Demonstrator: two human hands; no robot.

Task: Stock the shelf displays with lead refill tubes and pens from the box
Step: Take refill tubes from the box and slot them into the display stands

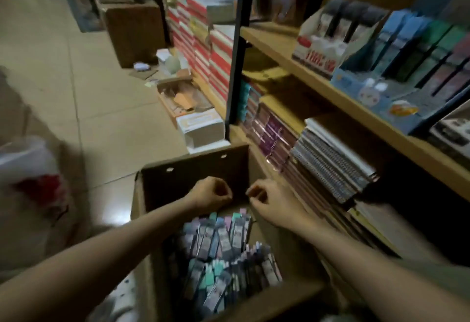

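An open cardboard box [193, 169] stands on the floor below me, against the shelf unit. Many pastel packs of pens and lead refills [221, 250] stand upright inside it. My left hand [211, 194] and my right hand [269, 203] hover side by side over the far end of the box, above the packs. Both have their fingers curled inward, and I see nothing between them. On the wooden shelf [328, 85] to the right stand a blue display box [396, 93] of carded pens and a white and red display box [320, 52]; the picture is motion-blurred.
Notebooks and purple packs [328, 164] fill the lower shelf beside the box. Red and white book stacks [203, 49], small cartons [201, 128] and a brown box [134, 31] line the tiled floor beyond. A white plastic bag [30, 184] lies at the left. A black upright post [237, 47] frames the shelf.
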